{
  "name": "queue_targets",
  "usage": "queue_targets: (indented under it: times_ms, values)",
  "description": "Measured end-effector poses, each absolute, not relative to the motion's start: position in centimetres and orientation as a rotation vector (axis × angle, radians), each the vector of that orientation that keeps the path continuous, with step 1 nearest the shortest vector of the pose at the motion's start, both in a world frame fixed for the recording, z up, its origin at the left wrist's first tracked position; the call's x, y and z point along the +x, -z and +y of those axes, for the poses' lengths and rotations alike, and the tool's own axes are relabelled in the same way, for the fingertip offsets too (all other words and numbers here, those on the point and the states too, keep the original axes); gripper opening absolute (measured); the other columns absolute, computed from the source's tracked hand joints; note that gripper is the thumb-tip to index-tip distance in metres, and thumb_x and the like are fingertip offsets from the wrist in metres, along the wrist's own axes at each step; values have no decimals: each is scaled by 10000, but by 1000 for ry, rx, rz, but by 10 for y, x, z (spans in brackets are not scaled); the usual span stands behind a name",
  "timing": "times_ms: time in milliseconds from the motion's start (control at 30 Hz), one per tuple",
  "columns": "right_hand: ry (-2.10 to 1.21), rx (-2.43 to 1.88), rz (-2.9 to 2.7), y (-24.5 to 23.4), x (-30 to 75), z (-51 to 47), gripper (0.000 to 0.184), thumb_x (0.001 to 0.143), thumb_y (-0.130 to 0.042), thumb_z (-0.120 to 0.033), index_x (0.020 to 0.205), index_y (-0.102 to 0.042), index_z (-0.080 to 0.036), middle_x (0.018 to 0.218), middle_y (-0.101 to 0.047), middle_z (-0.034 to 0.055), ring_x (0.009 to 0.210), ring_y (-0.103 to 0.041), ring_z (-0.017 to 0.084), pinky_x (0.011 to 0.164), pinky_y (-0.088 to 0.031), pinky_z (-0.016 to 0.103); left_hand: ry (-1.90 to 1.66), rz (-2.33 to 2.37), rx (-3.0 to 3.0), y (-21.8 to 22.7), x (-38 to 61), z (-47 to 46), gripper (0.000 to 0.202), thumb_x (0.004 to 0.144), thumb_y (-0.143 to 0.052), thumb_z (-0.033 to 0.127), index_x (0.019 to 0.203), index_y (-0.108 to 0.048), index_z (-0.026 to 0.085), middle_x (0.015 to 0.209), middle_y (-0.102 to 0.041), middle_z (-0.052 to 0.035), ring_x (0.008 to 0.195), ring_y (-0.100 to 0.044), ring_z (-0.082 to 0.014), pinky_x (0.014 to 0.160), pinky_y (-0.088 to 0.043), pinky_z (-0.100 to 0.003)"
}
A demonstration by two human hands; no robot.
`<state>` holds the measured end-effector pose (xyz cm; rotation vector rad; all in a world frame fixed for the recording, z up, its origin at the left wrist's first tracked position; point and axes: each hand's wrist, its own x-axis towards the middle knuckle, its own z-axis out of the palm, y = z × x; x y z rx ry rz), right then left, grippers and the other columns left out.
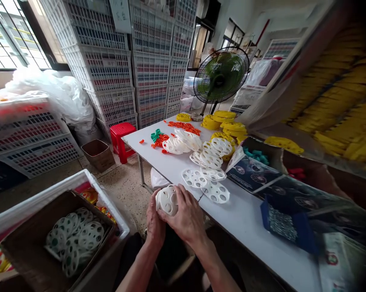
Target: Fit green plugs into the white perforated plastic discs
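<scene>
Both my hands are closed around a small stack of white plastic discs with round holes (167,199), held just off the table's near edge. My left hand (154,221) grips the stack from the left side. Across its right side and top lie the fingers of my right hand (186,215). More white holed discs (215,190) lie loose on the table beside my right hand. Behind them a heap of the same discs (183,142) leans together. How many discs are in my hands is hidden by the fingers.
The white table (240,223) holds orange pieces (186,127), green pieces (156,134), yellow discs (222,121) and a blue tray of screws (282,223). A cardboard box with white discs (79,239) stands at left. A fan (221,77) and a red stool (122,140) stand beyond.
</scene>
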<state>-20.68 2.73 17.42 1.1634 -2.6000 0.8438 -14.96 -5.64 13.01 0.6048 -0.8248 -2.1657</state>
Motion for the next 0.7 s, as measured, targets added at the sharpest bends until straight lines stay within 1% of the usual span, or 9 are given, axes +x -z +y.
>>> queue_targets:
  times_ms: [133, 233, 300, 367, 433, 500, 567, 633, 700]
  values:
    - [-956, 1135, -2577, -171, -206, 29, 908, 776, -708, -636, 1487, -427, -146, 1513, -492, 178, 1344, -495, 374, 1090, -463, 529, 2226, -780, 519, -134, -147, -54, 519, 812, -703, 546, 1219, -651, 228, 1216, -723, -84, 1147, -664, -278, 1047, -479, -408]
    - [-1000, 1092, -2511, -163, -201, 26, 884, 840, -622, -678, 1494, -406, -124, 1517, -470, 209, 1349, -472, 390, 1081, -454, 565, 2183, -845, 479, -136, -147, -51, 512, 763, -758, 478, 1204, -653, 240, 1193, -731, -70, 1121, -672, -271, 1030, -489, -386]
    - [-1001, 1061, -2476, -156, -196, 23, 855, 888, -553, -681, 1509, -385, -117, 1534, -443, 226, 1364, -448, 408, 1085, -429, 605, 2167, -859, 489, -137, -147, -49, 488, 795, -722, 490, 1206, -653, 236, 1192, -731, -74, 1122, -674, -271, 1024, -492, -383]
    - [-998, 1036, -2472, -148, -191, 20, 815, 928, -505, -656, 1530, -363, -125, 1565, -405, 222, 1390, -416, 419, 1101, -396, 635, 2169, -871, 517, -137, -147, -49, 474, 833, -682, 501, 1216, -652, 223, 1203, -729, -84, 1130, -673, -271, 1024, -489, -379]
    - [-1033, 1037, -2478, -143, -189, 21, 742, 970, -467, -596, 1541, -355, -135, 1592, -372, 207, 1418, -388, 410, 1126, -369, 639, 2164, -889, 560, -137, -146, -51, 475, 822, -709, 468, 1218, -648, 213, 1199, -733, -87, 1112, -682, -267, 1008, -493, -365]
    - [-1136, 1089, -2467, -141, -190, 24, 645, 1002, -439, -521, 1530, -380, -155, 1598, -372, 185, 1439, -379, 375, 1151, -364, 608, 2149, -870, 609, -138, -144, -54, 491, 794, -743, 433, 1219, -643, 209, 1174, -744, -85, 1069, -697, -263, 970, -508, -357]
    - [-1292, 1114, -2434, -140, -194, 29, 595, 997, -467, -484, 1507, -408, -182, 1575, -407, 165, 1439, -396, 338, 1160, -383, 563, 2141, -824, 638, -138, -143, -56, 497, 783, -747, 432, 1213, -646, 205, 1137, -755, -81, 1028, -707, -260, 933, -522, -354]
    - [-1447, 1096, -2406, -139, -199, 32, 635, 962, -541, -480, 1510, -387, -198, 1553, -430, 156, 1434, -408, 320, 1162, -397, 536, 2146, -800, 644, -139, -142, -58, 488, 780, -741, 444, 1195, -658, 201, 1099, -764, -78, 1004, -712, -258, 913, -529, -352]
    - [-1572, 1073, -2398, -136, -202, 32, 718, 935, -582, -471, 1541, -318, -193, 1562, -410, 164, 1443, -397, 317, 1173, -387, 533, 2154, -806, 629, -140, -142, -58, 477, 780, -738, 442, 1186, -669, 201, 1093, -767, -77, 1008, -712, -259, 916, -529, -353]
